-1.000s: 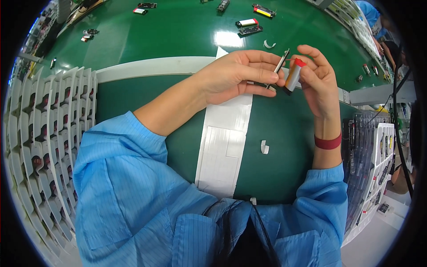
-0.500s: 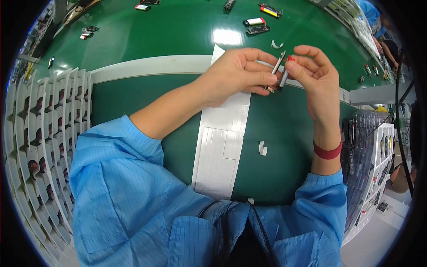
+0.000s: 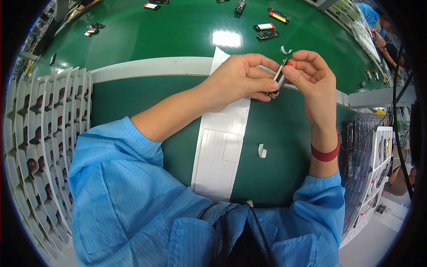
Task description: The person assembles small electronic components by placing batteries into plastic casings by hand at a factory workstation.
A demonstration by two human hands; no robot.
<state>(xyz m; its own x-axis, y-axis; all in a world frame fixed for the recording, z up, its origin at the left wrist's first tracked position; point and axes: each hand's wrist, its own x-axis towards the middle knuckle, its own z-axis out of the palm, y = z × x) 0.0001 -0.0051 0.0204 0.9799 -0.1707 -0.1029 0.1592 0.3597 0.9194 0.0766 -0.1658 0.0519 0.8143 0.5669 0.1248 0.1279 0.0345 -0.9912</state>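
Observation:
Above the far edge of the green work surface, my left hand pinches a thin circuit board, seen nearly edge-on. My right hand grips a small silvery battery with a red end between thumb and fingers. The battery lies close along the board's right side; whether they touch is hard to make out. Under my left hand runs a long white sheet of adhesive strips. A curled scrap of white backing paper sits to the right of this sheet.
White trays with many pockets stand on edge at the left. Clear and white trays holding boards stand at the right. Beyond a pale rail, a green belt carries boards with batteries and another paper curl.
The battery in my right hand has come up against or very near the board, closing the gap between them. Pieces on the far green belt have shifted right.

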